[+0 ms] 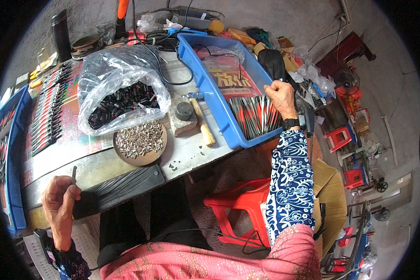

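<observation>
My left hand (60,200), at the near left edge of the table, is closed in a pinch. From its fingertips a small, thin dark piece (74,173) sticks up. My right hand (283,99) is closed in a fist over the right rim of a blue plastic bin (209,108); what it grips, if anything, is hidden. Just left of that fist, slender red-and-black pieces (253,116) lie side by side in the bin. Between my hands stand a round dish of small shiny metal parts (140,142) and a clear bag of small black pieces (126,103).
A hammer (201,121) with a wooden handle lies beside a stone block (182,125) with a dark metal cylinder on it. More red-and-black pieces (49,112) form a row at left, near another blue bin (15,177). A red stool (240,210) stands below the table.
</observation>
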`<state>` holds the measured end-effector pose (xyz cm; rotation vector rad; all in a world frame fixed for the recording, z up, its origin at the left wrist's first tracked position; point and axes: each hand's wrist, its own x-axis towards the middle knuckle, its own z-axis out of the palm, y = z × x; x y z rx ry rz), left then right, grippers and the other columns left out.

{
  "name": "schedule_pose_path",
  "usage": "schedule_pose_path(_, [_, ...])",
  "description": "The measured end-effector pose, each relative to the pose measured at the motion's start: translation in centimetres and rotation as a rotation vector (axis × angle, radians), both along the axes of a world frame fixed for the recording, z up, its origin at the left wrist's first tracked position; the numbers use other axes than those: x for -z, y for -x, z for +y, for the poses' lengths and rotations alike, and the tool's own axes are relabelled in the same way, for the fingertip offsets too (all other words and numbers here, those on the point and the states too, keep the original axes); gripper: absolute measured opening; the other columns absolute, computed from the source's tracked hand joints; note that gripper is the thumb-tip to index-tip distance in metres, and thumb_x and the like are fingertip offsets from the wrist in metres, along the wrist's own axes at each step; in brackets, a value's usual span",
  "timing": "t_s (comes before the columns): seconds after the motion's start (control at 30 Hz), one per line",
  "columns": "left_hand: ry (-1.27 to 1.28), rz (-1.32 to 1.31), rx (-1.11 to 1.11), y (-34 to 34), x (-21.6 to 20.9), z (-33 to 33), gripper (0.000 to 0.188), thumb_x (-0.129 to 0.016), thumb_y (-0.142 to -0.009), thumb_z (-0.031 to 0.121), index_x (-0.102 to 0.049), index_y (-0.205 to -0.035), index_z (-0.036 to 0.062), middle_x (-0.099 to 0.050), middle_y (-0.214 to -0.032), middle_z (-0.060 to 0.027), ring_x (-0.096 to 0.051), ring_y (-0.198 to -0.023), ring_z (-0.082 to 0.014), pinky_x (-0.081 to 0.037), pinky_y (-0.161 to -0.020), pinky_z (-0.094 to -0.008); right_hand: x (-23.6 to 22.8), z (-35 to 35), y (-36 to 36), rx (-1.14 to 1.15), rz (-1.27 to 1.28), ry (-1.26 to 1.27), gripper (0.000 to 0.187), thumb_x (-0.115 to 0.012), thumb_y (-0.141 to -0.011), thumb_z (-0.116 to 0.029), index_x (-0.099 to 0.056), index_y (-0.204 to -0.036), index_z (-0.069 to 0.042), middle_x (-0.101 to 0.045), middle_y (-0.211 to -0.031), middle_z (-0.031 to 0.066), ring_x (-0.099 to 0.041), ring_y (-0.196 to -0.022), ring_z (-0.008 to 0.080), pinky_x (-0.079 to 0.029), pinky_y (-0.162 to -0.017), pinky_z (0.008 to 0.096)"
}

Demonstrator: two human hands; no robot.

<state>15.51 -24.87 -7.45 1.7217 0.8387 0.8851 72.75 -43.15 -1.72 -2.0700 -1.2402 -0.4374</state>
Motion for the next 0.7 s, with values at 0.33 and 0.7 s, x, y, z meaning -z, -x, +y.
schedule_pose_path(0.33, [0.045, 0.041, -0.021, 0.1, -0.2, -0.1, 0.005, -0.057, -0.088, -0.002, -0.060, -0.090, 0.0011, -0.057, -0.073, -0.0005, -0.052, -0.064, -0.0063, -0.041, -0.060, -0.0187, -1.4, -0.1, 0.1, -0.028, -0.100, -0.042, 0.032, -0.070, -0.075, -0.012, -0.047, -0.058, 0.002, -0.038, -0.050, 0.0071, -0.034, -0.049, 0.0116, -0.037, -0.048, 0.0318])
schedule_pose_path(0.7, [0.018, 0.057, -0.006, -0.6, -0.1, -0.1, 0.004, -0.058, -0.088, -0.001, -0.060, -0.091, 0.0009, -0.058, -0.073, -0.0010, -0.053, -0.064, -0.0067, -0.041, -0.059, -0.0193, -3.5, 0.5, 1.3, -0.083, -0.079, 0.008, 0.031, -0.068, -0.078, -0.012, -0.047, -0.060, 0.001, -0.037, -0.052, 0.0030, -0.035, -0.051, 0.0094, -0.034, -0.049, 0.0305])
